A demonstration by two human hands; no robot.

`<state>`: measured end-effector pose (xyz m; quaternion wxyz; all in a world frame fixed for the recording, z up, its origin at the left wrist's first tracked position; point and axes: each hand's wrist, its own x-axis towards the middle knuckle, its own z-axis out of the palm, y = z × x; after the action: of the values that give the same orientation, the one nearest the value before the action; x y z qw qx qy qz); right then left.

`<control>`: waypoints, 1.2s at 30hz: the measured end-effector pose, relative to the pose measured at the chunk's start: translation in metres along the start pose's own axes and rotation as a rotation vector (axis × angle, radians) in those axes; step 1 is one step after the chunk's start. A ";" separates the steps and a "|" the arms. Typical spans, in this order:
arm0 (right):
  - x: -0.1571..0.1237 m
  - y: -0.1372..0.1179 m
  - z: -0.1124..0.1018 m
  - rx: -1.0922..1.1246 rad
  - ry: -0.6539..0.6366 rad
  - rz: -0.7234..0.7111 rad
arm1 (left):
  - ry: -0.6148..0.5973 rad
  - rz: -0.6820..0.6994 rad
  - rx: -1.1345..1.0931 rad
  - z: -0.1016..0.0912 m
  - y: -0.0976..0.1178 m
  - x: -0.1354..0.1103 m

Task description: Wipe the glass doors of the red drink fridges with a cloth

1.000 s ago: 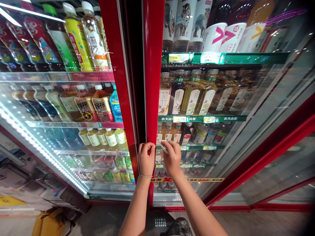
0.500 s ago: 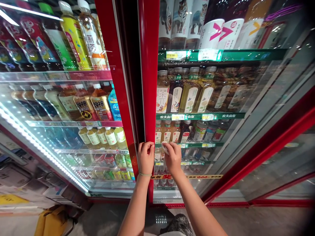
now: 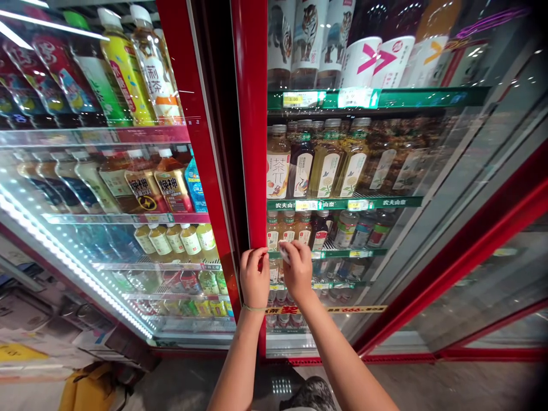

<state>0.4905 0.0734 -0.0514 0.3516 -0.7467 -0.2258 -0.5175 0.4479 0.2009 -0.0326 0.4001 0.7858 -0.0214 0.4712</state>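
My left hand (image 3: 256, 278), with a thin green band at its wrist, has its fingers curled at the red frame (image 3: 252, 142) of a glass fridge door. The fingertips press on the frame's edge. Just right of it, my right hand (image 3: 298, 271) is closed, pinching a small crumpled white tissue (image 3: 284, 251) at the door's glass. Behind that glass stand rows of bottled drinks, among them several tea bottles (image 3: 279, 165) on a shelf with a green price strip (image 3: 387, 202). My hands cover part of the lower shelves.
To the left, another lit fridge holds more bottles, including a yellow bottle (image 3: 128, 74). A red frame bar (image 3: 454, 257) slants along the right. On the floor at the lower left lies a yellow bag (image 3: 88, 388). A patterned shape (image 3: 310, 394) shows below my arms.
The view has shifted slightly, so the fridges sit a little further left. My right hand with the tissue has moved slightly up and left; my left hand stays at the frame.
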 end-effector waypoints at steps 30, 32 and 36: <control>0.010 -0.023 0.011 0.035 -0.039 -0.083 | 0.064 -0.033 0.023 0.002 -0.003 0.009; 0.004 -0.022 0.013 0.028 -0.042 -0.112 | 0.050 -0.045 0.014 0.002 -0.003 0.009; 0.005 -0.022 0.014 0.008 -0.032 -0.121 | 0.048 -0.044 0.002 0.002 -0.004 0.009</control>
<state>0.4852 0.0982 -0.0436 0.3191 -0.7384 -0.2783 -0.5248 0.4564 0.2054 -0.0285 0.4097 0.7751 0.0059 0.4810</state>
